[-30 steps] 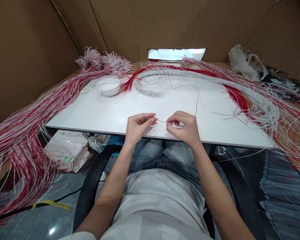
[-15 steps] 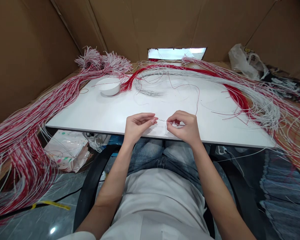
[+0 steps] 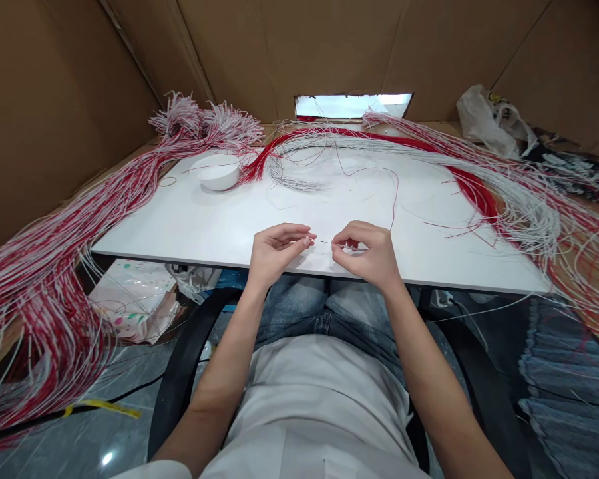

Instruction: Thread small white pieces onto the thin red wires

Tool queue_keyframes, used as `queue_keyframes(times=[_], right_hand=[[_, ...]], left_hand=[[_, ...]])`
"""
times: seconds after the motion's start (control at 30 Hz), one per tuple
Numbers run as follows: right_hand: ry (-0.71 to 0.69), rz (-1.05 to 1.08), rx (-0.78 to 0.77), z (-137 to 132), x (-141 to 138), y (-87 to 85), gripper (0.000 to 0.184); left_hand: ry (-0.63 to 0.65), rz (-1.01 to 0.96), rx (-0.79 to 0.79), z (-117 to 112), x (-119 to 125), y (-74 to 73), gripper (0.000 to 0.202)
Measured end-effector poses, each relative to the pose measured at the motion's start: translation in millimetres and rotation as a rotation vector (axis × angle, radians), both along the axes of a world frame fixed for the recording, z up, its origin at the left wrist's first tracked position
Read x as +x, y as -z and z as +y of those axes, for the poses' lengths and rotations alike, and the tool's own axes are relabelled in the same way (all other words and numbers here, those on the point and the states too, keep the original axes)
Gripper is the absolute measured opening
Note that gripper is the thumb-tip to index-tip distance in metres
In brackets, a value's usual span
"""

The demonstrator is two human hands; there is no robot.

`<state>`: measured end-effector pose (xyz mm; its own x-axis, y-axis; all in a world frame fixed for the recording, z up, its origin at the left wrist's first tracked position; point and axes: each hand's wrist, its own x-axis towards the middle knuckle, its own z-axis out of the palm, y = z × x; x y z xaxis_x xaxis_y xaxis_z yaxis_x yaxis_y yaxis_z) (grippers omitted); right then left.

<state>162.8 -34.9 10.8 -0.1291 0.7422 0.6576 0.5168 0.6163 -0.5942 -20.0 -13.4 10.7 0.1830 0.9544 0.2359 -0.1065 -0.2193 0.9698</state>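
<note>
Over the front edge of the white table (image 3: pixel 219 226), my left hand (image 3: pixel 278 253) pinches one end of a thin twisted red-and-white wire (image 3: pixel 323 242) between thumb and fingertips. My right hand (image 3: pixel 372 253) is closed on the same wire a short way to the right, thumb against forefinger. The short stretch between the hands runs nearly level. A single red strand (image 3: pixel 395 193) curves down from the back of the table to behind my right hand. What lies inside the right fingers is mostly hidden.
A thick red-and-white wire bundle (image 3: pixel 94 199) drapes off the table's left side. Red wires (image 3: pixel 472 193) and white wires (image 3: pixel 534 216) arc along the back and right. A white round bowl (image 3: pixel 219 174) stands back left. Cardboard walls (image 3: pixel 339 46) enclose the table; a plastic bag (image 3: pixel 484 123) lies back right.
Both hands hold nearly the same place and grip. The hands have come very slightly closer together, with the wire still stretched between them.
</note>
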Motion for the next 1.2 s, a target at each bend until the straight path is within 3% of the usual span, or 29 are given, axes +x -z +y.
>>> queue_keyframes(times=[0.63,0.83,1.2], right_hand=[[-0.038,0.072,-0.079,-1.1,1.0,-2.4,0.011],[-0.032,0.073,-0.094,-0.4,1.3,-2.1,0.01],[0.068,0.049,-0.117,4.6,1.3,2.6,0.009]], left_hand=[[-0.037,0.051,-0.003,1.2,-0.4,2.2,0.028],[-0.066,0.128,0.05,0.9,1.8,3.6,0.017],[-0.023,0.173,0.083,-1.1,0.2,4.7,0.015]])
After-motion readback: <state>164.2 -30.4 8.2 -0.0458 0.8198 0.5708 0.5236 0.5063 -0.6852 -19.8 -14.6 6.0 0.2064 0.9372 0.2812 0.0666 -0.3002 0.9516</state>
